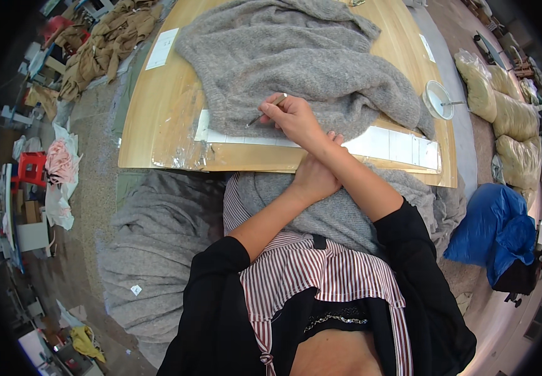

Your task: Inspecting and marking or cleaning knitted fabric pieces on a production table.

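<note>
A grey knitted sweater (283,56) lies spread over the wooden tabletop, its ribbed edge toward me. My right hand (293,120) is closed around a slim pen-like tool (279,99), whose thin tip points left onto the knit; its exact kind is too small to tell. Crossed underneath my right forearm, my left hand (316,177) rests at the table's near edge. Only its fingertips show past the forearm, stretched out near the sweater's edge; the rest of its fingers are hidden. More grey knit (321,207) lies across my lap.
A white measuring strip (383,143) runs along the table's (158,119) front edge. A round clear dish (437,100) stands at the right. Grey knits (145,250) are heaped to my left. A blue bag (496,232) and stuffed sacks (512,113) lie right; a red stool (31,168) stands left.
</note>
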The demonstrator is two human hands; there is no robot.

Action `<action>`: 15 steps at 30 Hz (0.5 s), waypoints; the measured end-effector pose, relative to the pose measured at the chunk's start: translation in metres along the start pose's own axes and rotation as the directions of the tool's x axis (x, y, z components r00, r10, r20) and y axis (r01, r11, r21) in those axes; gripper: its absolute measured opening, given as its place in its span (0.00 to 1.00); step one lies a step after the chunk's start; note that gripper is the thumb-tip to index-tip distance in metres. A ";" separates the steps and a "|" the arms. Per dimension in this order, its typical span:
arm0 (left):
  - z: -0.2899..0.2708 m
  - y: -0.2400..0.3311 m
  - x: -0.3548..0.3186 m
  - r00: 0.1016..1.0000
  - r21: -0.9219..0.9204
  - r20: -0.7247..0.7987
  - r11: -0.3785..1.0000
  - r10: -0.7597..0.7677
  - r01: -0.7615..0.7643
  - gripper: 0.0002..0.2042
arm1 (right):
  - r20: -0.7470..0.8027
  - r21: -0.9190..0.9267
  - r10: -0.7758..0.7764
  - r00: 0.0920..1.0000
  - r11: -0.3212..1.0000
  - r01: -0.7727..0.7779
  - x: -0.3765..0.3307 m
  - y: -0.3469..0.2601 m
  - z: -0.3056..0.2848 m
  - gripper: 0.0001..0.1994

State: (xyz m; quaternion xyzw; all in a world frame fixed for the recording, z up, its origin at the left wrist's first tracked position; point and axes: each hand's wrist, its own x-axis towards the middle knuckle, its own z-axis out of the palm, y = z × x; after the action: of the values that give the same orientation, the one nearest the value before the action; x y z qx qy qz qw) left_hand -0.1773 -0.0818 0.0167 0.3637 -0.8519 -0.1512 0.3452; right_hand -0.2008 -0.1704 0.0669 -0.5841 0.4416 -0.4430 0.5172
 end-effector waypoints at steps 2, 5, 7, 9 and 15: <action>0.000 0.000 -0.001 0.999 0.022 0.002 0.999 0.033 -0.033 0.22 | 0.023 -0.097 -0.036 0.999 0.995 0.039 0.003 0.004 0.006 0.11; 0.000 -0.001 -0.001 1.000 0.019 0.010 0.999 0.025 -0.026 0.22 | 0.012 -0.178 -0.100 0.995 0.979 0.101 0.002 0.005 0.009 0.10; 0.001 -0.002 0.000 0.999 0.025 0.004 0.999 0.032 -0.032 0.22 | -0.019 -0.165 -0.126 0.992 0.979 0.121 0.000 0.003 0.008 0.10; 0.001 -0.002 0.000 0.999 0.030 0.009 0.999 0.034 -0.035 0.22 | -0.099 -0.029 -0.150 0.984 0.989 0.148 -0.001 0.002 0.007 0.10; 0.000 0.000 0.000 0.999 0.059 0.011 0.998 0.036 -0.037 0.22 | -0.063 -0.200 -0.054 0.997 0.979 0.041 0.003 -0.006 0.009 0.09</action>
State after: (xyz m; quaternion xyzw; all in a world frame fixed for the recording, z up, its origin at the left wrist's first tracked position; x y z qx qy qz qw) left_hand -0.1770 -0.0820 0.0169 0.3574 -0.8641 -0.1214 0.3330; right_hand -0.1916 -0.1706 0.0722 -0.6279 0.4869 -0.4285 0.4302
